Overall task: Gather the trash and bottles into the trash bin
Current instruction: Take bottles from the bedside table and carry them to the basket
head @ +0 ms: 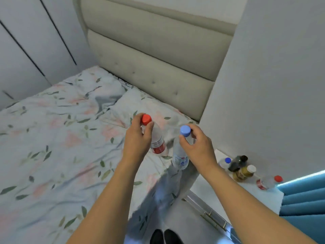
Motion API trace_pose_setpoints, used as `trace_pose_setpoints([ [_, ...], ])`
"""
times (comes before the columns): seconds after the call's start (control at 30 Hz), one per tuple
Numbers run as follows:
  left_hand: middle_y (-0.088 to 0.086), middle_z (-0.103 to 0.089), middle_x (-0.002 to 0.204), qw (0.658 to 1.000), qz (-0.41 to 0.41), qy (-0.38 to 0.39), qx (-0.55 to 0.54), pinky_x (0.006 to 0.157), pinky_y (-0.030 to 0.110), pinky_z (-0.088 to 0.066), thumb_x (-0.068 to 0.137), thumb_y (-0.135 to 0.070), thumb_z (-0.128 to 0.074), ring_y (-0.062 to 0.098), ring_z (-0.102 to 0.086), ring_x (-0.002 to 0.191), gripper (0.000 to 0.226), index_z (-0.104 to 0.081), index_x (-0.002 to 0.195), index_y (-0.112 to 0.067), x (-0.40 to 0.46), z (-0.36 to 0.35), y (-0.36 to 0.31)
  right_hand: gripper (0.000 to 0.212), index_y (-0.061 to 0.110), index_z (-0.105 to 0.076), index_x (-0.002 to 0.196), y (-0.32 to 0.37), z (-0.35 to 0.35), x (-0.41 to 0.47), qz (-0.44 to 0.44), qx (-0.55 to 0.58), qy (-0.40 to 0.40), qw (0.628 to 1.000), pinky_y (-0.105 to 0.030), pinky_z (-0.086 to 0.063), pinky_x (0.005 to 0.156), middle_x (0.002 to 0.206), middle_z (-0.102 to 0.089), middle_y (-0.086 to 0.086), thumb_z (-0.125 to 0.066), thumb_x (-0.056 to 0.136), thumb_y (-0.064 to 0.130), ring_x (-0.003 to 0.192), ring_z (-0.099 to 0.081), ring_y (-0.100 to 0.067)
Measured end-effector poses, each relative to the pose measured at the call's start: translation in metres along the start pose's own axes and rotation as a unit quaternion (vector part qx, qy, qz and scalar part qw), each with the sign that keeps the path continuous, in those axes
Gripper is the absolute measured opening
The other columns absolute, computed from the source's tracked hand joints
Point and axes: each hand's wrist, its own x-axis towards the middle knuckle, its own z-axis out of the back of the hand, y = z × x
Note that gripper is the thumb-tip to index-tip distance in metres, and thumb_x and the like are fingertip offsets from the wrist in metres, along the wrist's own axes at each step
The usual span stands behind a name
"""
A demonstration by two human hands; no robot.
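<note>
Bottles in both hands: I see left hand (139,138) fingers clamped on the red-capped bottle (154,136). Right hand (195,145) fingers pinch the blue-capped bottle (181,154) over the bed (52,138).

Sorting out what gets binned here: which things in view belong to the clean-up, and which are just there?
For the bin:
- red-capped bottle, held by the left hand
- blue-capped bottle, held by the right hand
- bottles on the side table

Just there:
- pillow
- floral bedspread
- headboard
- blue curtain
</note>
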Motion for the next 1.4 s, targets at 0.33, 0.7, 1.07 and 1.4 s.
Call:
trace_pose_setpoints([
  [0.33,-0.011,-0.062,0.103,0.959,0.167,-0.218,0.064,0.075,0.022,-0.046,0.096,-0.031,-0.054,0.009,-0.058,0.092,0.022,-0.052,0.117,-0.026,-0.099,0.157,0.061,0.026,0.034,-0.056,0.105,0.095,-0.134,-0.043,0.121,0.066,0.274,0.952,-0.012,-0.041,0.076,0.096,-0.058,0.024,-0.069,0.084,0.025,0.089,-0.055,0.001],
  [0.7,-0.007,-0.062,0.1,0.834,0.296,-0.451,0.118,0.074,0.027,-0.047,0.096,-0.032,-0.055,0.013,-0.058,0.088,0.022,-0.053,0.117,-0.026,-0.316,0.325,0.077,0.028,0.036,-0.052,0.103,0.206,-0.256,-0.232,0.265,0.088,0.502,0.818,-0.015,-0.041,0.076,0.097,-0.058,0.023,-0.068,0.084,0.024,0.089,-0.055,0.0],
  [1.07,-0.013,-0.063,0.106,0.668,0.371,-0.632,0.126,0.085,0.029,-0.048,0.093,-0.03,-0.06,0.012,-0.059,0.102,0.015,-0.053,0.107,-0.033,-0.526,0.413,0.057,0.026,0.036,-0.055,0.105,0.273,-0.316,-0.44,0.345,0.123,0.649,0.666,-0.026,-0.047,0.082,0.101,-0.061,0.022,-0.065,0.085,0.021,0.095,-0.057,-0.006],
  [1.4,-0.011,-0.062,0.107,0.534,0.414,-0.723,0.145,0.076,0.021,-0.043,0.093,-0.028,-0.06,0.011,-0.057,0.101,0.019,-0.056,0.112,-0.03,-0.63,0.464,0.031,0.028,0.037,-0.055,0.107,0.326,-0.357,-0.574,0.36,0.159,0.733,0.556,-0.027,-0.048,0.085,0.099,-0.057,0.03,-0.064,0.086,0.022,0.096,-0.056,-0.002],
])
